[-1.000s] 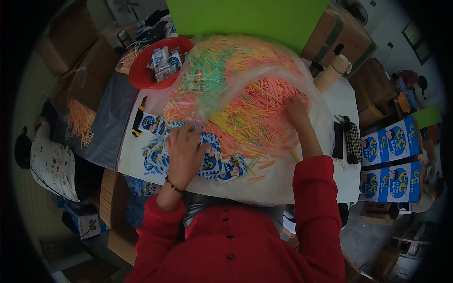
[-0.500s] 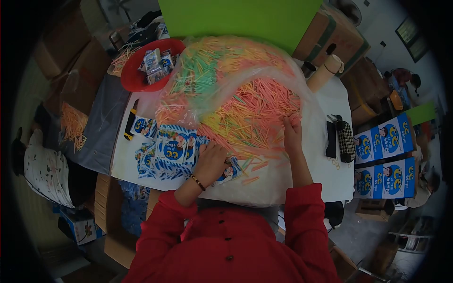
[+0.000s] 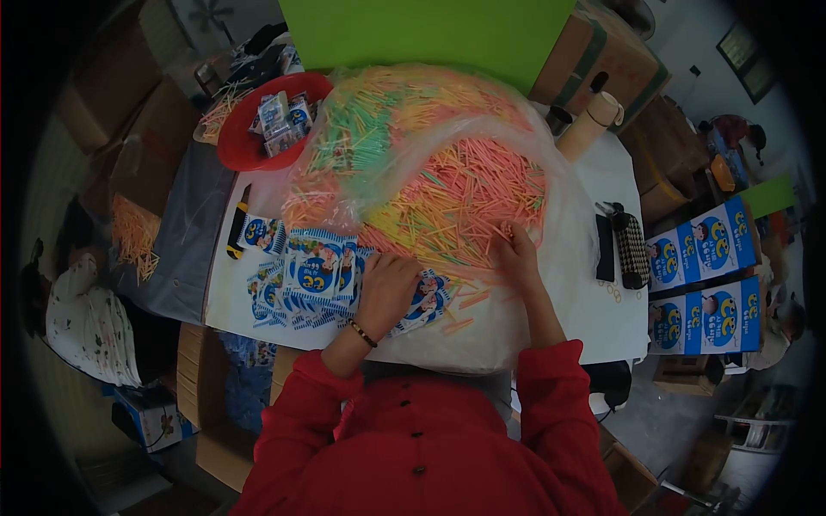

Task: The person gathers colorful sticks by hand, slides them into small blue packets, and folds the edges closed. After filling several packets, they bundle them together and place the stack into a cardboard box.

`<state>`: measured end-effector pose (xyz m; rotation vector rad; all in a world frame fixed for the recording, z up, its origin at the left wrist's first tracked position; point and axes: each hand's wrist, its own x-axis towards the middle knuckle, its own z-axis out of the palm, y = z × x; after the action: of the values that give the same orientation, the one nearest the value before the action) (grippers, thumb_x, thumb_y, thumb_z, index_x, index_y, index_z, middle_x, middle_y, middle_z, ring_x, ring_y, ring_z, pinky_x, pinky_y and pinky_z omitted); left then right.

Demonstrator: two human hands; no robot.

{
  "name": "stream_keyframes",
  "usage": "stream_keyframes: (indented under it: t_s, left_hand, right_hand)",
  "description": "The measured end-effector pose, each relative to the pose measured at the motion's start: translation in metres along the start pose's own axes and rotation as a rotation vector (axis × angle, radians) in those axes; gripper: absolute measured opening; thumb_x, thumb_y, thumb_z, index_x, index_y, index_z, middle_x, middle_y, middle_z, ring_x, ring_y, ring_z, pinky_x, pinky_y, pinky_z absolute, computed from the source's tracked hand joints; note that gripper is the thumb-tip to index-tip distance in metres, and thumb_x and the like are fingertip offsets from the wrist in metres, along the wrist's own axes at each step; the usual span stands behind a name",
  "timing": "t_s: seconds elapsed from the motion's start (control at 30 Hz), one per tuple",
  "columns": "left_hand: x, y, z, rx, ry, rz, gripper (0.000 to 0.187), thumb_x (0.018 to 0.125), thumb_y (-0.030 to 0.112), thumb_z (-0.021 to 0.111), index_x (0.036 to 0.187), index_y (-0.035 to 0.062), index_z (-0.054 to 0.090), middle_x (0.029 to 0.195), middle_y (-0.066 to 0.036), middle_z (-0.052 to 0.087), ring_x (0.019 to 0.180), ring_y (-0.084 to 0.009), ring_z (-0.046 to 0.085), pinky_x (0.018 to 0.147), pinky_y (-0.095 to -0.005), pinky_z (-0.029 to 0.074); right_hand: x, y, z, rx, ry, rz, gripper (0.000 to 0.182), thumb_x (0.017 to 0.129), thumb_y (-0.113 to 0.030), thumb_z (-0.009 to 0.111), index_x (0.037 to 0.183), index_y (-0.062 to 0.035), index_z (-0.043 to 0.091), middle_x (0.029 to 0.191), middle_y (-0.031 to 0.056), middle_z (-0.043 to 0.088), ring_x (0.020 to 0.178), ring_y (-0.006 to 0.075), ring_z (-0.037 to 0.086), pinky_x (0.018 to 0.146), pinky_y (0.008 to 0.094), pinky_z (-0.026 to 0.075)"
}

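A big clear plastic bag (image 3: pixel 564 202) lies spread on the table, full of thin pink, yellow, orange and green sticks (image 3: pixel 469 185). At the near right edge of the pile, my right hand (image 3: pixel 518 258) has its fingers pinched together around a few sticks; their number is hard to see. My left hand (image 3: pixel 389 288) is curled over a blue and white printed packet (image 3: pixel 428 297), whose right part sticks out beside the hand. Left of it lies a heap of similar packets (image 3: pixel 311 268). The fingertips of my left hand are partly hidden.
A red bowl (image 3: pixel 237 138) with small packs stands at the back left, near a yellow-black box cutter (image 3: pixel 238 228). At right are a checkered pouch (image 3: pixel 632 249) and a beige bottle (image 3: pixel 589 125). A green panel (image 3: pixel 422 39) borders the back; printed boxes (image 3: pixel 727 314) stand beyond the right edge.
My right hand has moved left and slightly down along the pile, its fingers closing at the sticks. My left hand has stayed over the packet, shifting only slightly.
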<state>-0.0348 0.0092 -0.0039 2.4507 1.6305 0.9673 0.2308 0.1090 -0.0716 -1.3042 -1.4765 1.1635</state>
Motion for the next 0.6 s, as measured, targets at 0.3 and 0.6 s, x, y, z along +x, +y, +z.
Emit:
stream_keyframes:
  t_s: [0.3, 0.6]
  left_hand:
    - [0.015, 0.001, -0.005, -0.540, -0.170, -0.547, 0.016, 0.091, 0.011, 0.061, 0.106, 0.0057, 0.056, 0.092, -0.009, 0.063, 0.081, -0.0184, 0.063, 0.069, -0.0350, 0.049]
    - [0.014, 0.013, 0.008, -1.724, -0.131, -1.008, 0.025, 0.093, 0.008, 0.060, 0.117, 0.0041, 0.053, 0.102, -0.005, 0.065, 0.094, -0.0173, 0.065, 0.080, -0.0320, 0.056]
  right_hand:
    - [0.013, -0.012, -0.009, 0.388, 0.270, 0.166, 0.014, 0.098, -0.018, 0.051, 0.089, -0.0069, 0.055, 0.083, 0.0034, 0.058, 0.077, 0.0181, 0.056, 0.073, 0.0317, 0.045]
    - [0.004, -0.012, -0.018, 1.000, 0.113, 0.434, 0.014, 0.101, -0.022, 0.048, 0.100, -0.0104, 0.057, 0.091, 0.0022, 0.058, 0.087, 0.0154, 0.054, 0.083, 0.0300, 0.045]
